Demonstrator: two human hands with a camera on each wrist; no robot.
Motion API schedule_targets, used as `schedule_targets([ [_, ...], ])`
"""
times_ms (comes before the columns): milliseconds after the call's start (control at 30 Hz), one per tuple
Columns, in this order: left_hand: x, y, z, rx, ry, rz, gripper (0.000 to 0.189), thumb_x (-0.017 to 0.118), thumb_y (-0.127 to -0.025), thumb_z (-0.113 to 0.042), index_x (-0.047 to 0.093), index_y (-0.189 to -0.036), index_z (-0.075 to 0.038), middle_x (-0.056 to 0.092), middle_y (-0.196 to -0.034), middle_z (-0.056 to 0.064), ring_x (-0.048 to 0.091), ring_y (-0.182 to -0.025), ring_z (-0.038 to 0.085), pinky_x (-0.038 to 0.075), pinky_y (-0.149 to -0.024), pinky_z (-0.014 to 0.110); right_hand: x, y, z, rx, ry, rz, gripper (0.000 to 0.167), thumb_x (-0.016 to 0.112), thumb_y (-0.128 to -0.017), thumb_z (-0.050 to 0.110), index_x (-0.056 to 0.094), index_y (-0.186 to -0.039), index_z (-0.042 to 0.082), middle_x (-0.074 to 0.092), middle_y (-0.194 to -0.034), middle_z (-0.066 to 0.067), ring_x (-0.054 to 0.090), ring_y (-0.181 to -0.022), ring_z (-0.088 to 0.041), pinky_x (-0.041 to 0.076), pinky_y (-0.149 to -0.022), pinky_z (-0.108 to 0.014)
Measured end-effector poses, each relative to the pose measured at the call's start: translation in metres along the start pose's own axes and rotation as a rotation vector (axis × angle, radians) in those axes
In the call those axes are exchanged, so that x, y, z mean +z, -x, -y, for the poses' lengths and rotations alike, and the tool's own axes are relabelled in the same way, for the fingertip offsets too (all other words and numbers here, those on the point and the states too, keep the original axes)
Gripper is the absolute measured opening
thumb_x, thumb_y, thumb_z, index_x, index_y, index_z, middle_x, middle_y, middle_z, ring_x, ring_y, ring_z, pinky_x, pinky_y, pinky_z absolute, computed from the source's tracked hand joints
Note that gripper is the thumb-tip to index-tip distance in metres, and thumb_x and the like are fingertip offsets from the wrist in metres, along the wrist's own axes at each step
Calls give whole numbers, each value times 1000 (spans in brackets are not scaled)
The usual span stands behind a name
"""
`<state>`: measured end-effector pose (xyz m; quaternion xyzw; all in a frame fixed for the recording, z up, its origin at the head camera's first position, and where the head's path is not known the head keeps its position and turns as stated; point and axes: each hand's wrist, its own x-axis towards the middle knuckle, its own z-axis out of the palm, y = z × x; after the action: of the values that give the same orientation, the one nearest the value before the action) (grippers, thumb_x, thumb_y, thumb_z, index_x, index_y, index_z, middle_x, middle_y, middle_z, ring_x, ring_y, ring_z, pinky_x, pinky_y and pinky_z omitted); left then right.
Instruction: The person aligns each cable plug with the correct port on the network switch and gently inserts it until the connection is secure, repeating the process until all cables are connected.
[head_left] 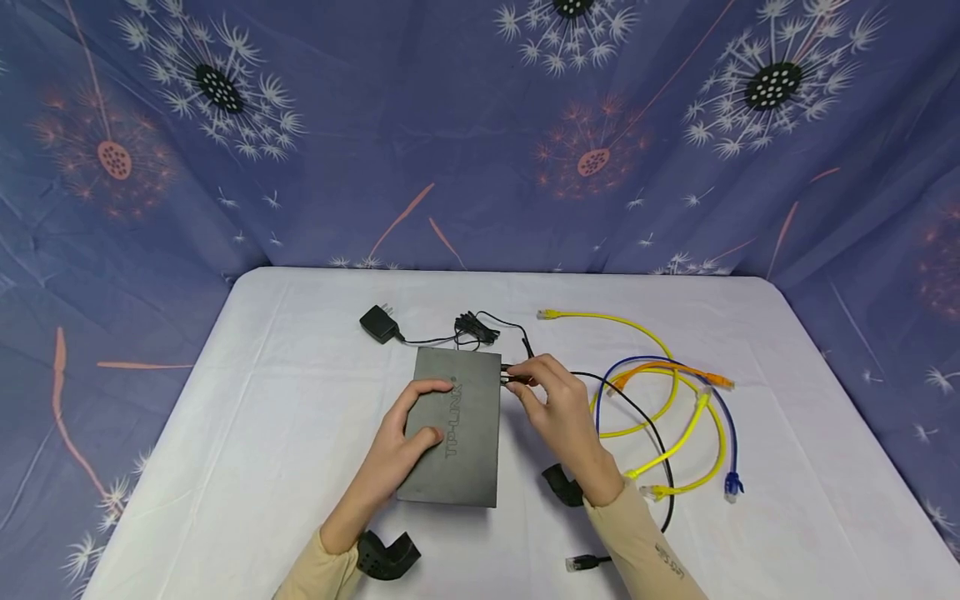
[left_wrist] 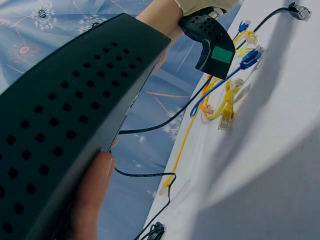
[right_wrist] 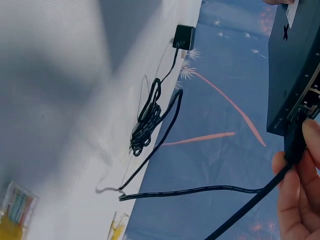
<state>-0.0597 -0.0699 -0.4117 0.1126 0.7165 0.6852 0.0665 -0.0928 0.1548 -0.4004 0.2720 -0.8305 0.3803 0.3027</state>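
Note:
My left hand (head_left: 393, 446) grips a dark grey TP-LINK network switch (head_left: 472, 454) by its left side, thumb and a finger on the top face. In the left wrist view the perforated side (left_wrist: 65, 107) of the switch fills the near left. At the port side my right hand (head_left: 558, 408) pinches the plug (right_wrist: 296, 137) of a black network cable (right_wrist: 250, 202), which meets a port. How deep the plug sits, I cannot tell. A thin black power cord (right_wrist: 192, 193) also runs toward the ports; its end is hidden.
A black power adapter (head_left: 379, 324) and its bundled cord (head_left: 477, 328) lie behind the switch. To the right are tangled yellow (head_left: 722, 450), blue (head_left: 733, 425) and orange (head_left: 701, 373) network cables. The black cable's other plug (head_left: 581, 563) lies near the front of the white table (head_left: 247, 467).

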Motion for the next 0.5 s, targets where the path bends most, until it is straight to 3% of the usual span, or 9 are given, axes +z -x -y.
schedule_targets([
  [200,-2,0,1,13,26,-4,57,53,-76,2,55,-128,-23,49,-135,-2,45,-113,26,30,-94,47,0,2,-2,1,6,-6,28,80,-67,-12,68,-88,3,64,-86,-3,63,-77,-17,49,-68,-28],
  [500,-1,0,0,14,6,28,57,51,-78,3,52,-129,-21,45,-139,-1,35,-128,22,21,-101,51,-2,0,-2,-14,23,-19,21,79,-68,-8,70,-83,2,64,-82,-4,63,-76,-16,49,-69,-26],
])
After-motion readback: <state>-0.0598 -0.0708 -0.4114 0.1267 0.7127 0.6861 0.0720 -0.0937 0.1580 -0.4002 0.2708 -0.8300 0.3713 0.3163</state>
